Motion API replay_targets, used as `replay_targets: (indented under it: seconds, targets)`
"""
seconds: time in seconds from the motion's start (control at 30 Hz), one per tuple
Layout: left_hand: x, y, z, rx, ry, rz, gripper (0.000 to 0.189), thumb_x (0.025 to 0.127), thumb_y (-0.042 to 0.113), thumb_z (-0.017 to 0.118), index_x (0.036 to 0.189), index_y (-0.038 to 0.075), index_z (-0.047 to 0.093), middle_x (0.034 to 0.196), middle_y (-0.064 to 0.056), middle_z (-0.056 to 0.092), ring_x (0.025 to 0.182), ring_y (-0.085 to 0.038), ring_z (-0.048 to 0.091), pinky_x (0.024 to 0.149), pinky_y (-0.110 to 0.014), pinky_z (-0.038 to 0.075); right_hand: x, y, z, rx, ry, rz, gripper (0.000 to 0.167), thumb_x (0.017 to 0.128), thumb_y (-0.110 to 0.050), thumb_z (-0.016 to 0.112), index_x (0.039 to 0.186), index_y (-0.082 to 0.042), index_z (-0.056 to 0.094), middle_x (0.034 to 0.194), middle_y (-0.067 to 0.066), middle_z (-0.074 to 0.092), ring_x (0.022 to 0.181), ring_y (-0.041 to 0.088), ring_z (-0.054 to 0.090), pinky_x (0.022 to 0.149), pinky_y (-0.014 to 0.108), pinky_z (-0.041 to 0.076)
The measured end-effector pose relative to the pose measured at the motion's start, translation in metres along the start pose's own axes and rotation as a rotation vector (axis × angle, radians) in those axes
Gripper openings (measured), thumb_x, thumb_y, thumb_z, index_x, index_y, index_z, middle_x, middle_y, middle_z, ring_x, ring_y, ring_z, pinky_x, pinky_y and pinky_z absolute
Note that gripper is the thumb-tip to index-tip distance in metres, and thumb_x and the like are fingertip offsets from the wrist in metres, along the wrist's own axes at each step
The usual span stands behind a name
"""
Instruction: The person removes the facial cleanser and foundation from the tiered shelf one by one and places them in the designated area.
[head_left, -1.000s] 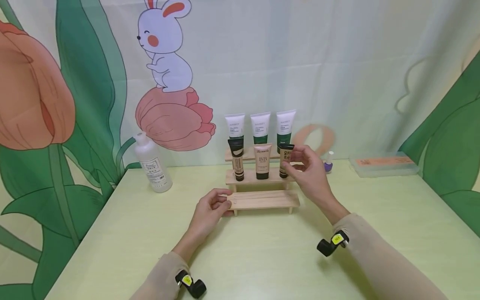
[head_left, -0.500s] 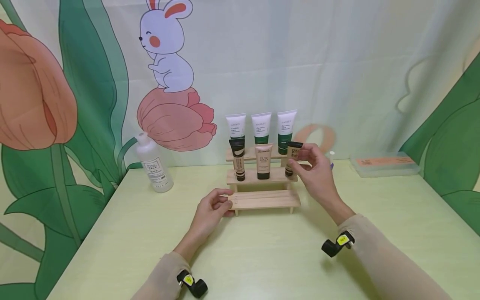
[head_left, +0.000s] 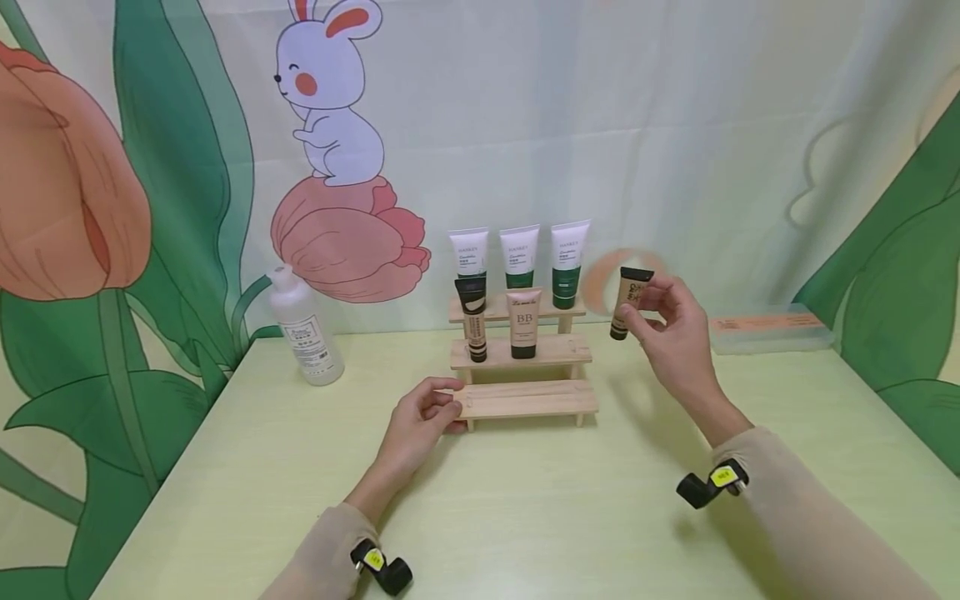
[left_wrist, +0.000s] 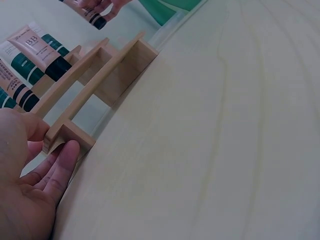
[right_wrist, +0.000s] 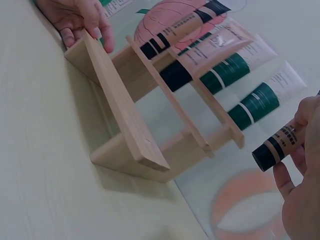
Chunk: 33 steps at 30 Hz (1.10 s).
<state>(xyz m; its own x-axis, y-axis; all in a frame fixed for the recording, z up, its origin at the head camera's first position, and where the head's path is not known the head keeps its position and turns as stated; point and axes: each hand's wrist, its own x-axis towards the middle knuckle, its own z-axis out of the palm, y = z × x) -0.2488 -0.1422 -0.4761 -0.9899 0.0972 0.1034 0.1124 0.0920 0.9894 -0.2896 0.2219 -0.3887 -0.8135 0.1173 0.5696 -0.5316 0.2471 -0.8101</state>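
Held up between thumb and fingers of my right hand (head_left: 675,333) is a small tan cosmetic tube (head_left: 630,298) with black ends, in the air to the right of a three-step wooden rack (head_left: 525,402). My left hand (head_left: 420,421) pinches the left end of the rack's lowest step, thumb and fingers around its edge in the left wrist view. On the middle step stand a pink BB cream tube (head_left: 523,323) and, at its left, a tan tube with a black top (head_left: 472,321). Three white-and-green tubes line the top step, one of them at the right (head_left: 567,265).
A white pump bottle (head_left: 306,329) stands on the table (head_left: 525,508) left of the rack. At the back right lies a flat translucent box (head_left: 772,329) with an orange label. A printed curtain (head_left: 675,125) hangs behind the table.
My right hand has lifted the tan tube off the right end of the middle step and carried it to the right. The left hand stays on the lowest step.
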Motion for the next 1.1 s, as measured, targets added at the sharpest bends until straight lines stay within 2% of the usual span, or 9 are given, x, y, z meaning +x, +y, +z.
replay_targets:
  seconds: [0.2,0.5,0.8,1.03,1.1]
  targets:
    - [0.000,0.000,-0.002,0.008,0.006,-0.003,0.027,0.108,0.000,0.068,0.135,0.004,0.072,0.111,-0.018,0.072,0.094,-0.024,0.077,0.085,-0.034,0.071,0.004,0.000,-0.025,-0.027,0.084,0.005,0.032,0.104,-0.005,0.077,0.133,-0.005,0.064,0.111,-0.005,0.065,0.104,0.012,0.067,0.078,0.013,0.057]
    - [0.000,0.001,-0.002,0.000,0.011,0.001,0.028,0.108,-0.001,0.068,0.135,0.004,0.073,0.110,-0.018,0.072,0.092,-0.025,0.077,0.085,-0.033,0.071,0.006,0.001,-0.069,-0.128,0.157,0.057,0.035,0.105,-0.010,0.077,0.138,-0.013,0.063,0.116,-0.011,0.063,0.112,0.009,0.064,0.087,0.012,0.055]
    - [0.002,0.000,0.000,0.011,-0.014,0.017,0.027,0.109,0.000,0.067,0.135,0.003,0.071,0.111,-0.018,0.073,0.093,-0.023,0.077,0.085,-0.033,0.071,-0.004,0.014,-0.120,-0.026,0.279,0.072,0.039,0.099,0.005,0.079,0.135,-0.006,0.069,0.114,-0.002,0.068,0.106,0.009,0.067,0.085,0.008,0.057]
    - [0.002,-0.003,-0.001,0.007,-0.009,0.012,0.026,0.108,0.000,0.068,0.134,0.005,0.073,0.110,-0.017,0.073,0.092,-0.022,0.078,0.084,-0.034,0.071,-0.013,0.019,-0.146,0.036,0.351,0.061,0.039,0.095,0.009,0.081,0.132,-0.001,0.072,0.110,0.000,0.071,0.100,0.009,0.069,0.079,0.008,0.058]
    - [0.001,-0.003,-0.002,0.005,-0.004,0.009,0.026,0.108,0.001,0.069,0.134,0.006,0.073,0.110,-0.017,0.073,0.092,-0.022,0.078,0.084,-0.033,0.071,-0.016,0.021,-0.151,-0.026,0.362,0.064,0.039,0.096,0.007,0.080,0.133,-0.001,0.072,0.110,-0.004,0.072,0.101,0.007,0.068,0.079,0.007,0.057]
